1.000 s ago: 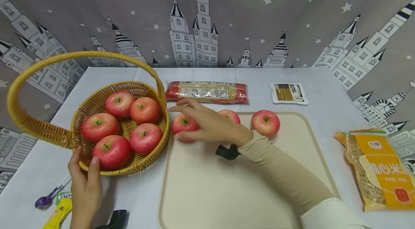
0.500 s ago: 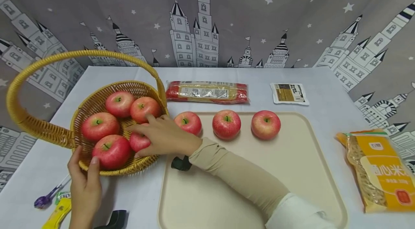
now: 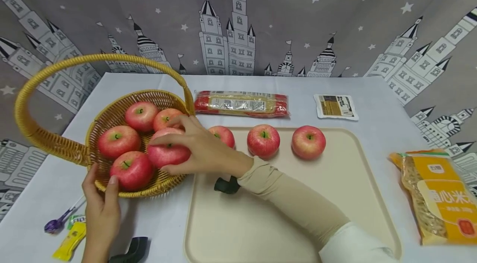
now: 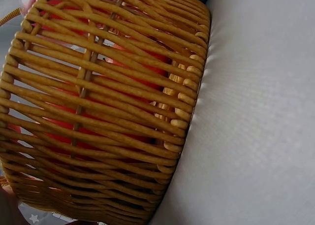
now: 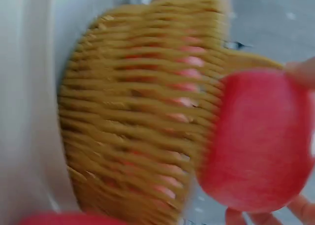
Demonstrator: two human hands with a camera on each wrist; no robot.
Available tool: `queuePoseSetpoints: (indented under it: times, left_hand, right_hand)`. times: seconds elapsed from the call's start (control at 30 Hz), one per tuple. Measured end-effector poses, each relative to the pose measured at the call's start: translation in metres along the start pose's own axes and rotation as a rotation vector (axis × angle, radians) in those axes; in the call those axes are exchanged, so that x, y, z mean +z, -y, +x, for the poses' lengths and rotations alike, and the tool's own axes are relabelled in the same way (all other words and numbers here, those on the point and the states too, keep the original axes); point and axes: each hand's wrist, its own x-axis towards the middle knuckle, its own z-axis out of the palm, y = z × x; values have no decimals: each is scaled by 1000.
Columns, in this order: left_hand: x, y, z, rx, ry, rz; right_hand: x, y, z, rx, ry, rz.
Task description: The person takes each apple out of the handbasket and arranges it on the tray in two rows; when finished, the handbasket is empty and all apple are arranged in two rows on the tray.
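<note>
My right hand (image 3: 201,147) grips a red apple (image 3: 168,151), thumb and fingers on opposite sides. In the right wrist view this apple (image 5: 258,141) shows beside the top of the basket wall. Below and around it, several other apples (image 3: 132,170) lie in the yellow wicker basket (image 3: 164,188). My left hand (image 3: 102,213) holds the near rim of the basket, thumb over the edge. The left wrist view is mostly filled by the woven basket wall (image 4: 98,102), with red apples behind its gaps. Three apples (image 3: 263,141) stand in a row on the beige tray.
The beige tray (image 3: 253,230) lies right of the basket, whose tall handle (image 3: 100,58) arches above it. Behind are a red-and-clear package (image 3: 242,104) and a small white sachet (image 3: 336,107). A yellow bag (image 3: 436,196) lies right; a lollipop (image 3: 56,225) and yellow-wrapped candy (image 3: 70,241) lie left.
My right hand has moved left from the tray's back-left apple to the basket, taken hold of an apple and raised it slightly. My left hand has stayed on the rim.
</note>
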Motion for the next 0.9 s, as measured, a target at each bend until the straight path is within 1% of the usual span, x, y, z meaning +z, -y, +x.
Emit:
queuePoseSetpoints:
  times: [0.07, 0.13, 0.17, 0.27, 0.33, 0.4, 0.47, 0.5, 0.67, 0.77, 0.9]
  left_hand:
    - [0, -1, 0, -2, 1, 4]
    - [1, -1, 0, -6, 4, 6]
    - [1, -2, 0, -7, 5, 6]
    - [2, -3, 0, -14, 10, 4]
    - [3, -3, 0, -16, 14, 3]
    - [3, -3, -1, -22, 19, 9]
    - [3, -3, -2, -21, 23, 12]
    - [2, -2, -2, -23, 23, 15]
    - [1, -1, -2, -17, 30, 26]
    - [0, -2, -2, -27, 30, 41]
    - [-1, -3, -1, -48, 37, 39]
  right_hand:
    - [-15, 0, -9, -62, -57, 31]
    - [-31, -2, -22, -96, -91, 51]
    - [-39, -3, -29, -102, -99, 53]
    - [-63, -12, -58, -73, -111, 75]
    - [-77, -21, -81, -20, -122, 69]
    - [-91, -32, -106, 56, -141, 64]
    - [-105, -45, -131, 129, -182, 29]
    - [-112, -51, -144, 176, -213, 9]
    - [-143, -80, -202, 337, -379, -94]
    - [-153, -96, -230, 448, -423, -116]
    - [-155, -115, -258, 614, -408, -118]
